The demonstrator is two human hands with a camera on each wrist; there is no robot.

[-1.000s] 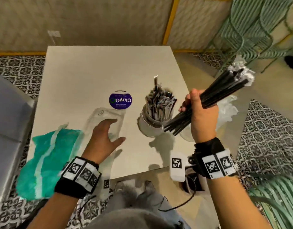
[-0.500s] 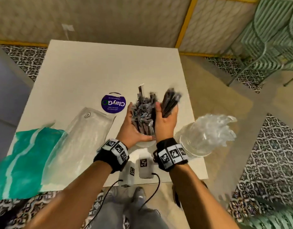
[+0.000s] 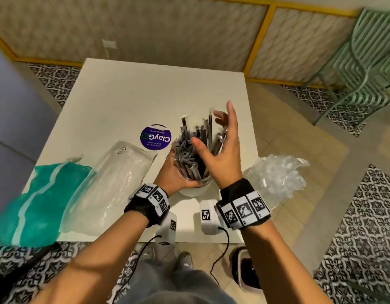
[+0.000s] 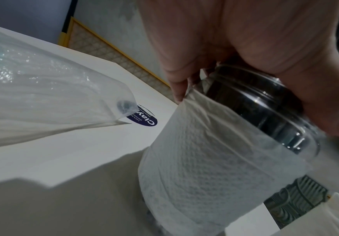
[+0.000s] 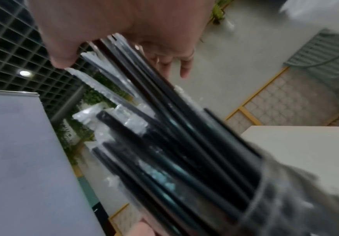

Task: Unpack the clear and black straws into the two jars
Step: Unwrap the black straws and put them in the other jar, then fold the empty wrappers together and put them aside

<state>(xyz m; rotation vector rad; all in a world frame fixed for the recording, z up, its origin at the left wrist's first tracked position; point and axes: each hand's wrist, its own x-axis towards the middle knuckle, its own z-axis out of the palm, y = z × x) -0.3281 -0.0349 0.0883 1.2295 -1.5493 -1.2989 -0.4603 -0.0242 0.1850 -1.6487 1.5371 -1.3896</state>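
A glass jar (image 3: 195, 187) lined with white paper (image 4: 204, 167) stands near the table's front edge, packed with black straws (image 3: 196, 150) in clear sleeves. My left hand (image 3: 176, 172) grips the jar round its neck, thumb (image 4: 325, 111) on one side. My right hand (image 3: 216, 132) is held open against the right side of the straws (image 5: 174, 135), its fingers (image 5: 184, 67) spread and holding nothing. A sealed pack of clear straws (image 3: 115, 178) lies flat to the left. The second jar (image 3: 253, 178) stands to the right, half hidden by crumpled clear wrap (image 3: 277, 172).
A teal bag (image 3: 36, 202) hangs over the white table's (image 3: 145, 88) front left corner. A round purple sticker (image 3: 155, 138) sits behind the jar. Two small white boxes (image 3: 208, 216) with cables hang at the front edge. Green chairs (image 3: 365, 62) stand at far right.
My right hand brought the bundle of black straws down into the jar and let go, opening its fingers. My left hand left the clear pack and took hold of the jar.
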